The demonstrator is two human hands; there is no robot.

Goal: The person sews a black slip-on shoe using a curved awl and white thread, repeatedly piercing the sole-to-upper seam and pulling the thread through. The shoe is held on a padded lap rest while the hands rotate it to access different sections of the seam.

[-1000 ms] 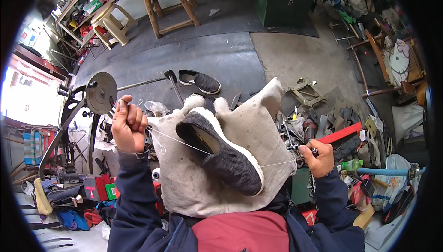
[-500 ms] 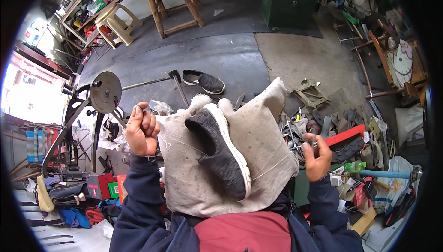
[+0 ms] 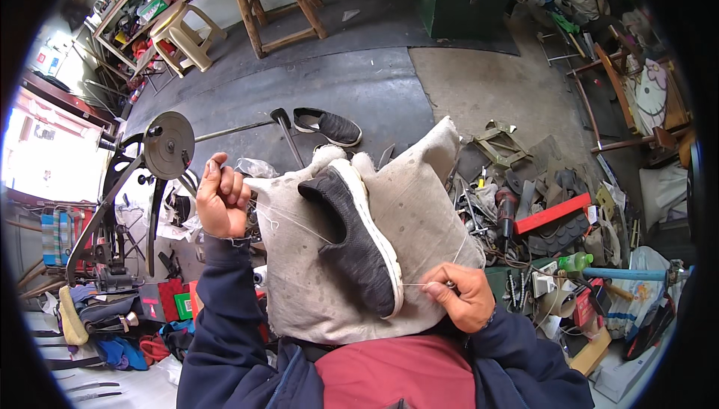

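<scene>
A dark grey slip-on shoe (image 3: 355,244) with a white sole lies on a stained beige cloth (image 3: 299,289) over my lap, its toe end toward me. From the sole's right edge a thin white thread (image 3: 412,284) runs to my right hand (image 3: 466,298), whose thumb and forefinger pinch it. A small dark bit shows between those fingers, too small to name. My left hand (image 3: 223,201) is raised left of the cloth with its fingers curled closed. Another stretch of thread leads from the shoe's opening toward it; the grip itself is partly hidden.
The matching shoe (image 3: 329,126) lies on the floor ahead. A black metal machine with a round wheel (image 3: 168,145) stands at left. Tools and scraps, with a red bar (image 3: 553,214) among them, pile up at right. Farther off are a green chest (image 3: 463,1) and stools.
My right hand has moved left and down from beside the tool pile to close by the sole, its fingers now pinching the thread. My left hand has shifted slightly left and up.
</scene>
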